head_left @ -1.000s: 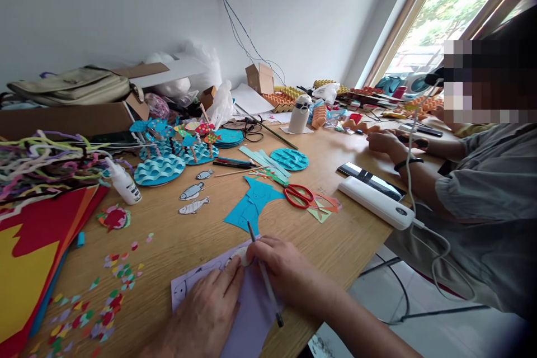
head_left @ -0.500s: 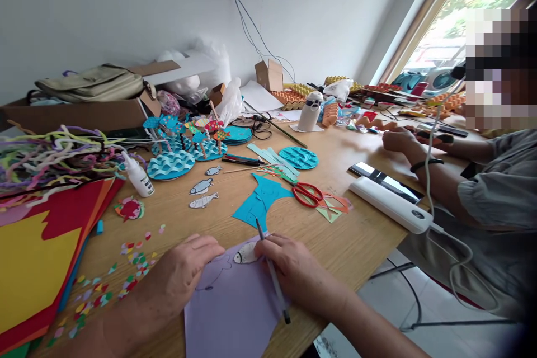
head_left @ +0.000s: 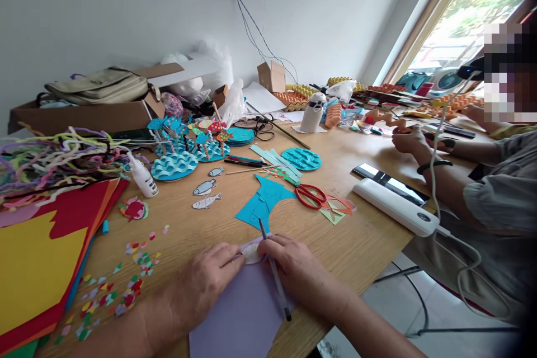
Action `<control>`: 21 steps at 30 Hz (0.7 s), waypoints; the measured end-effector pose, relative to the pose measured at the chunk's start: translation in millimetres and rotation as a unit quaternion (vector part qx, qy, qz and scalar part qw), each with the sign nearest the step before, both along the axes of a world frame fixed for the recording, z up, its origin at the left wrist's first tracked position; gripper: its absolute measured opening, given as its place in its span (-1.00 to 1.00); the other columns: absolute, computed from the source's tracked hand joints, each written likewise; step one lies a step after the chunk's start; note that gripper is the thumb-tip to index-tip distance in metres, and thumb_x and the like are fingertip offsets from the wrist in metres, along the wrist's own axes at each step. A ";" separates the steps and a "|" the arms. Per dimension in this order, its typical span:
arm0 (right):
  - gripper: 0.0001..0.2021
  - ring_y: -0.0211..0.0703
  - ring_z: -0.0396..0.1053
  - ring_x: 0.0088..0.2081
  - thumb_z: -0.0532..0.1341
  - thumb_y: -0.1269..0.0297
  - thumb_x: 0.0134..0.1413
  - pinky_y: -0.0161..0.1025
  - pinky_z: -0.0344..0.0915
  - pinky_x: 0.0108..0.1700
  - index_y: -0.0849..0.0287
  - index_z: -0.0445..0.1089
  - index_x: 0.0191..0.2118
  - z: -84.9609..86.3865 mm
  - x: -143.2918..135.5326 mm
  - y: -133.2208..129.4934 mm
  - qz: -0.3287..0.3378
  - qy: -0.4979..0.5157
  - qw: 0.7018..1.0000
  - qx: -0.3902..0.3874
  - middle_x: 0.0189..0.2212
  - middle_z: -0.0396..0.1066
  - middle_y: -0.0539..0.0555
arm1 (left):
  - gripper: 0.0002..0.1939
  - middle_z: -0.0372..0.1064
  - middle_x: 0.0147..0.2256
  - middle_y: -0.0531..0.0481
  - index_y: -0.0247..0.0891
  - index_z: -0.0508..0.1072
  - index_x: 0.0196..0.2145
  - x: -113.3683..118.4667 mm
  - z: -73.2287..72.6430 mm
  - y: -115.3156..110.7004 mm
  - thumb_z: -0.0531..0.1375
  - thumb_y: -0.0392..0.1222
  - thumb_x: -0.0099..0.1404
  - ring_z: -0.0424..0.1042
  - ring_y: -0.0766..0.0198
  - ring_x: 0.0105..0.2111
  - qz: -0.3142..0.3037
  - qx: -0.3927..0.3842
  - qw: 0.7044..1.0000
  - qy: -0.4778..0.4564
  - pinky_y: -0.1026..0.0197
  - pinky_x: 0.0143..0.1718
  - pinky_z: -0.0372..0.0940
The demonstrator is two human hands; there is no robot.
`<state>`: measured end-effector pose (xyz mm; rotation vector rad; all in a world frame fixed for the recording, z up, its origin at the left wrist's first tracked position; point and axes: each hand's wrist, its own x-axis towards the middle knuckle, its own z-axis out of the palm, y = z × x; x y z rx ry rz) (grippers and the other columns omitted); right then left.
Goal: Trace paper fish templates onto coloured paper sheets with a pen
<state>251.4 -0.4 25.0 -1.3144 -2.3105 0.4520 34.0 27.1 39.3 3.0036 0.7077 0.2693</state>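
A sheet of purple paper (head_left: pixel 235 313) lies at the table's near edge, with a small white paper fish cutout (head_left: pixel 251 254) on its upper part. My left hand (head_left: pixel 207 274) rests on the sheet, fingers stretched out, the tips touching the fish's left end. A pen (head_left: pixel 276 274) is in my right hand (head_left: pixel 293 265), slanting with its dark cap end toward me. That hand's fingertips also meet the fish's right end. Past the sheet lies cut blue paper (head_left: pixel 264 201). Three paper fish, one of them a striped fish (head_left: pixel 206 201), lie to the left.
Red-handled scissors (head_left: pixel 310 196) lie right of the blue paper. A glue bottle (head_left: pixel 142 176), paper confetti (head_left: pixel 136 285) and coloured sheets (head_left: pixel 37 268) are on the left. On the right are a white power bank (head_left: pixel 394 207), a phone (head_left: pixel 390 183) and a co-worker's hand (head_left: pixel 409 140).
My left hand has moved right, onto the fish cutout, and now covers the pencil-like outline seen on the purple sheet. My right hand keeps its hold on the pen. The view has shifted slightly.
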 end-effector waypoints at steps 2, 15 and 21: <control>-0.74 -0.21 0.32 -0.35 0.04 0.64 0.03 -0.35 0.17 -0.30 0.14 0.34 -0.32 -1.5 0.1 0.3 0.003 0.001 1.000 0.007 -0.39 0.40 0.02 | -0.59 0.39 -0.12 -0.10 -0.30 0.34 0.00 -3.2 -3.1 -3.4 -0.10 -0.49 0.27 0.38 0.22 -0.18 -0.001 0.016 1.000 -0.018 0.21 -0.14 0.36; -0.80 -0.20 0.33 -0.36 0.08 0.58 0.07 -0.34 0.16 -0.31 0.13 0.33 -0.33 -6.0 -1.6 1.3 -0.016 -0.026 0.999 0.015 -0.40 0.40 0.01 | -0.61 0.40 -0.07 -0.10 -0.32 0.32 0.03 -3.3 -16.0 -2.3 -0.11 -0.47 0.33 0.34 0.22 -0.27 -0.024 0.057 0.998 -0.007 0.21 -0.24 0.36; -0.80 -0.22 0.32 -0.37 0.07 0.58 0.08 -0.34 0.14 -0.33 0.13 0.33 -0.32 -5.6 -2.4 1.0 -0.015 -0.038 0.999 0.019 -0.40 0.40 0.01 | -0.64 0.41 -0.07 -0.11 -0.38 0.32 0.02 0.3 -10.4 -1.4 -0.06 -0.47 0.32 0.33 0.23 -0.31 -0.034 0.071 0.997 0.015 0.24 -0.28 0.35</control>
